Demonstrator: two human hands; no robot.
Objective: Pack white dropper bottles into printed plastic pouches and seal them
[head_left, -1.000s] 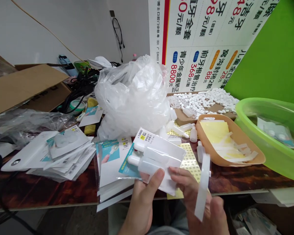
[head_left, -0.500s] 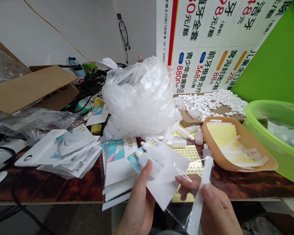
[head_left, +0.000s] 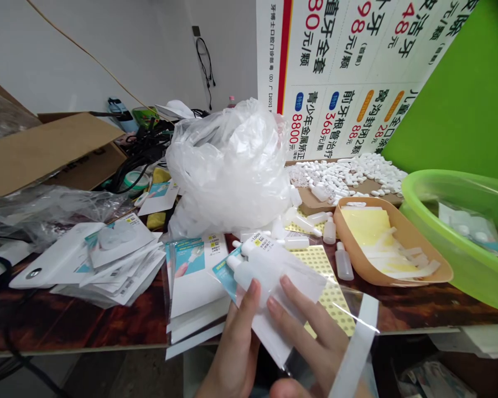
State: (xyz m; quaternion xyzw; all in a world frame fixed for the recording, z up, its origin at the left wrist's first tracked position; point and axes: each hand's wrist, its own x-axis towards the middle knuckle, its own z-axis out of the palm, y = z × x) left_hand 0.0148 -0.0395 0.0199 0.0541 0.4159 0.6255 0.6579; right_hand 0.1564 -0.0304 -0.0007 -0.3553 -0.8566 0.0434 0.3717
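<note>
At six o'clock I saw the left hand (head_left: 237, 340) pinch the packet (head_left: 270, 266), seemingly steadying it under the spread-fingered right hand (head_left: 319, 340).

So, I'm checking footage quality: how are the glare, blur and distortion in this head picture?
Head view: thin light streaks cross the clear packet; bright highlights mottle the crumpled plastic bag; the right hand looks slightly soft; the large print on the sign stays legible; the green basin seems stretched near the edge; the top right corner darkens.
</note>
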